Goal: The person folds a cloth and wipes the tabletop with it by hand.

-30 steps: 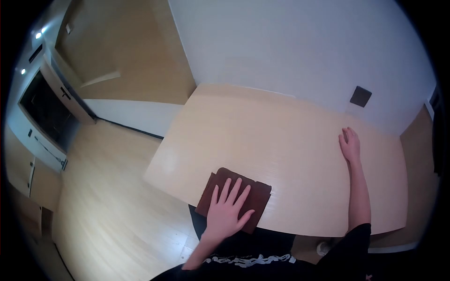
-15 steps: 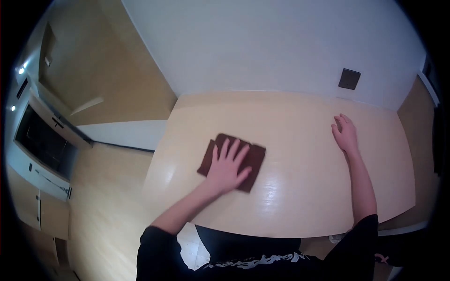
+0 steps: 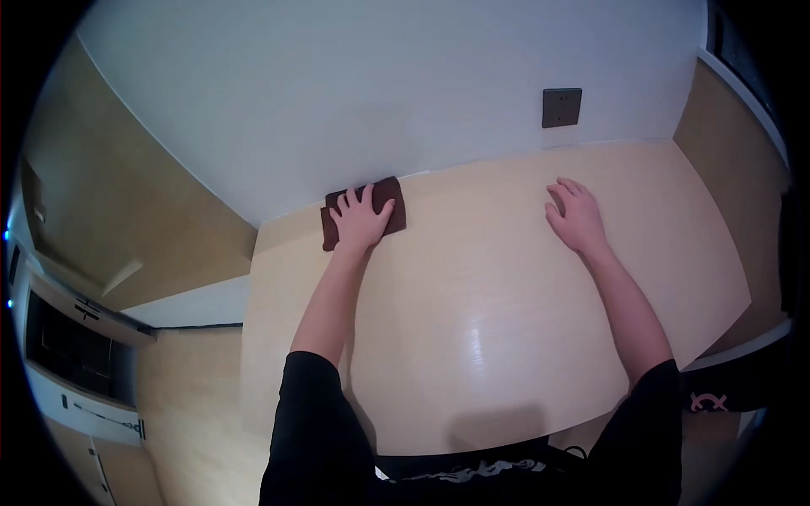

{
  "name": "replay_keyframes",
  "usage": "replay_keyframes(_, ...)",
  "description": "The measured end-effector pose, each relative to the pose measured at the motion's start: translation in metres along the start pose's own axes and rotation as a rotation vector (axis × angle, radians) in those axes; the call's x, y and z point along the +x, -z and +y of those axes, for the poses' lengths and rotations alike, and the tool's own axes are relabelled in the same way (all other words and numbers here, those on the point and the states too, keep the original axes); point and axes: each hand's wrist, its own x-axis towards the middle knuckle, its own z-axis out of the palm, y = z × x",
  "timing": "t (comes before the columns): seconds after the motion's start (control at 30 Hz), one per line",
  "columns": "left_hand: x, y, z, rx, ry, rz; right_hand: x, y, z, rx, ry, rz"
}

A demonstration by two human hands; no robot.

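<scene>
Outspread fingers [image 3: 353, 200] of the left hand [image 3: 359, 228] lie palm down on a dark reddish-brown cloth [image 3: 396, 221], which shows on both sides of them. That arm [image 3: 327, 293] reaches out nearly straight, with a black sleeve [image 3: 308, 413] nearer the body. Just past those fingers, a pale wall [image 3: 380, 76] meets the far edge of the light wooden table [image 3: 472, 261] (whether the cloth touches the wall, I cannot tell). Well to their right is the right hand [image 3: 580, 218], its fingers loosely curled, slightly apart and holding nothing; beyond them a dark socket plate [image 3: 562, 108] is set in the wall. One second ago the left fingers and cloth were at the table's near edge, half a second ago around its middle; now they are at the far side, the arm more extended. The right hand has remained over the table's far half.
</scene>
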Motion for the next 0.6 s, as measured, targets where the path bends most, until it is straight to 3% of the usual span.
replay_keyframes(0.17,0.002,-0.004,-0.001,0.013,0.013,0.078,0.0,-0.002,-0.001,-0.013,0.007,0.003)
replay_keyframes(0.27,0.004,0.011,0.004,-0.034,0.043,-0.031,0.0,-0.001,-0.001,-0.017,0.013,0.014)
replay_keyframes(0.5,-0.002,-0.007,0.006,-0.051,0.032,0.092,0.001,-0.008,0.007,0.0,0.013,0.042)
replay_keyframes(0.6,-0.013,-0.006,0.005,-0.02,-0.004,0.039,0.003,-0.008,0.007,0.028,0.014,0.04)
